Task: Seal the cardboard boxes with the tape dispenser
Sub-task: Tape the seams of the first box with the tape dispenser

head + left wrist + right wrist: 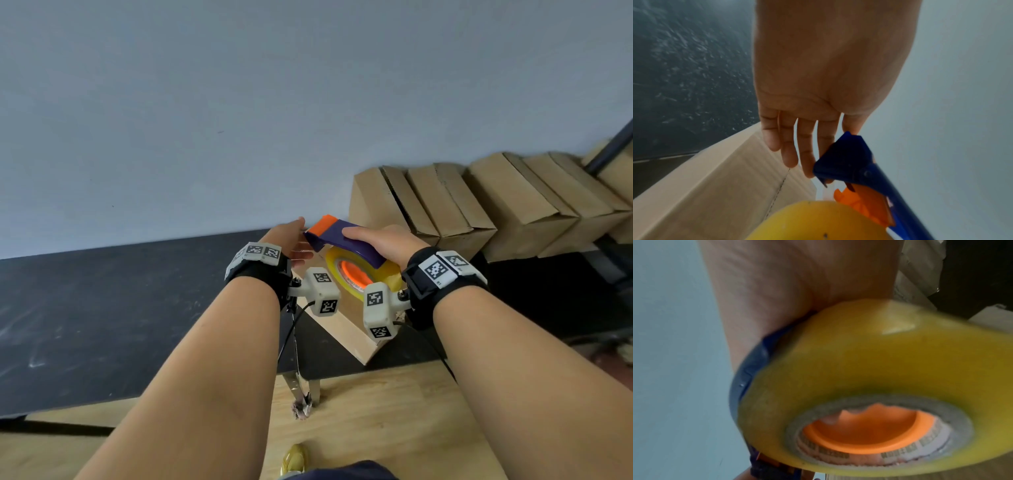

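Our right hand grips the blue tape dispenser at frame centre, above the cardboard box; our left hand, fingers relaxed, touches its tip. Next we likely free the tape end and stick it across the seam

Soft, even daylight fills the head view, with faint shadows and wide-angle bending at the edges. Both wrist views are hazy and blurred; the yellow tape roll shows a small glare patch and smeared near edges.
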`<state>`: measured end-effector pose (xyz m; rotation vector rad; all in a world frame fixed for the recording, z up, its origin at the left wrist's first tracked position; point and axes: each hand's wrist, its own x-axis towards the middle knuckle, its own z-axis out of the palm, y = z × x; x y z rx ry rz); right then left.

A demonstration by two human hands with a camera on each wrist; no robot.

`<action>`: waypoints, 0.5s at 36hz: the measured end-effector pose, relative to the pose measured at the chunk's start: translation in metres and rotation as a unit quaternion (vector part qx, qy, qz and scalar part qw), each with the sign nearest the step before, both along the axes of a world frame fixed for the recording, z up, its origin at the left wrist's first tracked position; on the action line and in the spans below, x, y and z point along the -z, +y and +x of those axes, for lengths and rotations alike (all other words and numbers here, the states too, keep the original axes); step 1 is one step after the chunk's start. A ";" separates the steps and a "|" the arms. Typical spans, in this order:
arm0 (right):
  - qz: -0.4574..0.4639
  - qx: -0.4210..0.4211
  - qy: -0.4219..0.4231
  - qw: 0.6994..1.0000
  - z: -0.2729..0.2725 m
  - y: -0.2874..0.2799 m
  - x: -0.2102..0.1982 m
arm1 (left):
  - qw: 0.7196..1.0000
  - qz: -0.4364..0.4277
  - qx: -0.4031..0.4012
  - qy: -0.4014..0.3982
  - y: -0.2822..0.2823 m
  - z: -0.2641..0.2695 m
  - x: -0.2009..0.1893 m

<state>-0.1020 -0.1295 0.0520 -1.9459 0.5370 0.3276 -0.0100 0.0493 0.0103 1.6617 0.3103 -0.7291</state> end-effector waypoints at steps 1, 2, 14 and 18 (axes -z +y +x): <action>-0.002 -0.001 0.000 1.000 0.000 -0.001 0.000 | 1.000 -0.005 -0.004 0.005 0.000 0.001 0.001; -0.001 -0.001 0.000 1.000 -0.001 -0.001 0.001 | 1.000 -0.011 -0.006 0.013 0.001 0.002 0.002; 0.022 -0.003 0.009 1.000 0.000 -0.012 0.012 | 0.999 -0.023 -0.006 0.030 -0.001 0.003 0.012; 0.027 -0.007 0.009 1.000 -0.001 -0.014 0.013 | 0.999 -0.027 -0.010 0.024 0.000 0.006 0.014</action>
